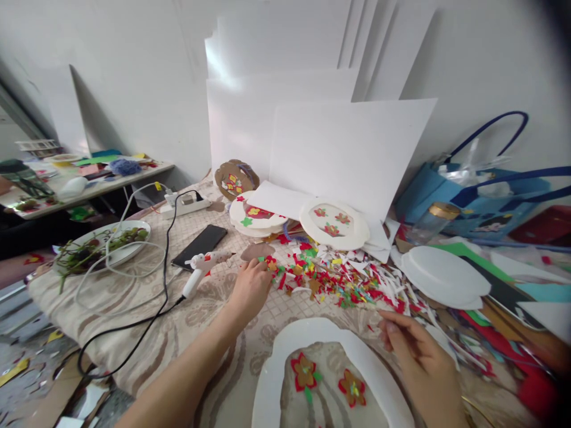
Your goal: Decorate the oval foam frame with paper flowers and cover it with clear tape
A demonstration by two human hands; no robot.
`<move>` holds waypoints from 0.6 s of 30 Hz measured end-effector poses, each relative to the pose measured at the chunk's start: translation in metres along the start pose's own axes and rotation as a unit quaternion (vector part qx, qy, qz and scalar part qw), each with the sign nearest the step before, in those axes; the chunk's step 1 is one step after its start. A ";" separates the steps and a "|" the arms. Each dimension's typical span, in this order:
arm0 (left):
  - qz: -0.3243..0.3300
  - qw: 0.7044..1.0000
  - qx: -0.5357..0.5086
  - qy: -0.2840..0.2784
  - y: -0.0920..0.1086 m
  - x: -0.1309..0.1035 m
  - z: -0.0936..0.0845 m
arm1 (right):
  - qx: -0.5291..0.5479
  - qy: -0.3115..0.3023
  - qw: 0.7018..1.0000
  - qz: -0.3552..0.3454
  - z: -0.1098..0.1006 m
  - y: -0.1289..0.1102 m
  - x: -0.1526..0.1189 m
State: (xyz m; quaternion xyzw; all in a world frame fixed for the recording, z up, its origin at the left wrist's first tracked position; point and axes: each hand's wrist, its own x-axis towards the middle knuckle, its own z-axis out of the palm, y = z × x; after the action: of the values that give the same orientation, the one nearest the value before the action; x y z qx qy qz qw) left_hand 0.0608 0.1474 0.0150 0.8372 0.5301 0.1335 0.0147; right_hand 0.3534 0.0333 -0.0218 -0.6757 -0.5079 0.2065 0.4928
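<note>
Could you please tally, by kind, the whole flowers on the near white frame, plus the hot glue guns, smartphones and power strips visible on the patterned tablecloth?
Whole flowers on the near white frame: 2
Hot glue gun: 1
Smartphone: 1
Power strip: 1
Total: 5

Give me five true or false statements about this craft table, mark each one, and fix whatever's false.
1. The left hand is at the edge of the coloured scraps. True.
2. The right hand grips the glue gun. False: the glue gun is on the table, in neither hand.
3. A black phone lies on the patterned tablecloth. True.
4. The nearest white frame surrounds blue flowers. False: its flowers are brown and red.
</note>
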 end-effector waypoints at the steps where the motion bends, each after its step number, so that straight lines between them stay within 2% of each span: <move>1: 0.002 1.000 0.001 0.001 0.001 0.000 0.000 | -0.001 -0.001 1.000 0.000 0.000 0.001 0.000; 9: 0.004 0.999 -0.040 0.021 -0.006 0.002 -0.004 | 0.009 -0.002 1.000 0.006 0.000 0.004 -0.001; 12: -0.022 0.986 -0.165 0.029 -0.015 0.002 -0.014 | 0.003 -0.004 1.000 0.007 0.000 0.002 0.000; 14: -0.076 0.949 -0.305 0.028 -0.021 0.003 -0.022 | 0.001 -0.010 1.000 0.005 0.000 0.000 0.000; 16: -0.129 0.893 -0.429 0.029 -0.026 0.003 -0.029 | 0.000 -0.011 1.000 0.004 0.000 0.000 0.000; 18: -0.155 0.840 -0.518 0.043 -0.028 0.003 -0.034 | -0.002 -0.010 1.000 0.002 0.000 0.002 0.000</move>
State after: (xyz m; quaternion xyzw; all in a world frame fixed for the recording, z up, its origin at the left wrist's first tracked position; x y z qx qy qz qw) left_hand 0.0296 0.1587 0.0438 0.6079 0.5067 0.4203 0.4440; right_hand 0.3540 0.0332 -0.0238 -0.6754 -0.5115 0.2131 0.4865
